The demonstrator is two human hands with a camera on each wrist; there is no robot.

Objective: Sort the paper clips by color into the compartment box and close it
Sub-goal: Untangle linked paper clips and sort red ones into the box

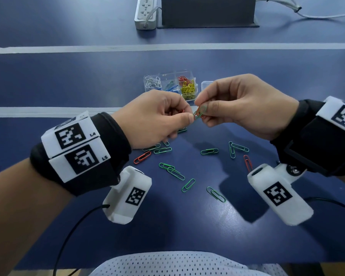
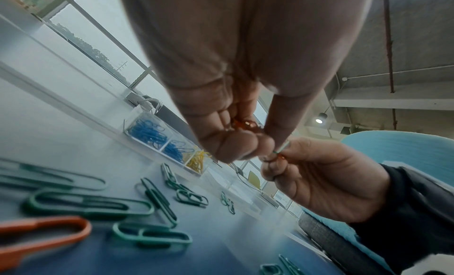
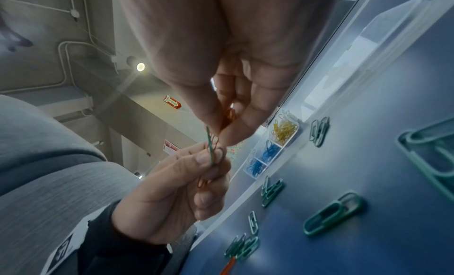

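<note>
Our left hand [image 1: 155, 118] and right hand [image 1: 245, 104] met above the dark blue table [image 1: 68, 86], fingertips nearly touching; between them we pinched a green wire paper clip [image 1: 200, 112] tangled with a red one, thumb and forefinger of each hand closed on the pair; our left hand also curled round a few more red paper clips [image 1: 174, 112] in its palm; the right wrist view showed orange-red wire behind the right fingers [image 3: 245, 127], though how many clips we could not tell. Below the hands, loose green paper clips [image 1: 175, 173] lay scattered on the table, with a red loose clip [image 1: 142, 157] to the left and another red one [image 1: 247, 162] to the right. Beyond the hands stood the clear plastic compartment box [image 1: 168, 84], lid open; white clips filled its left cell, blue the middle, yellow and red the right. Further back, a white power strip [image 1: 145, 12] lay beside a dark grey box [image 1: 207, 11]; white tape lines [image 1: 167, 46] crossed the table.
</note>
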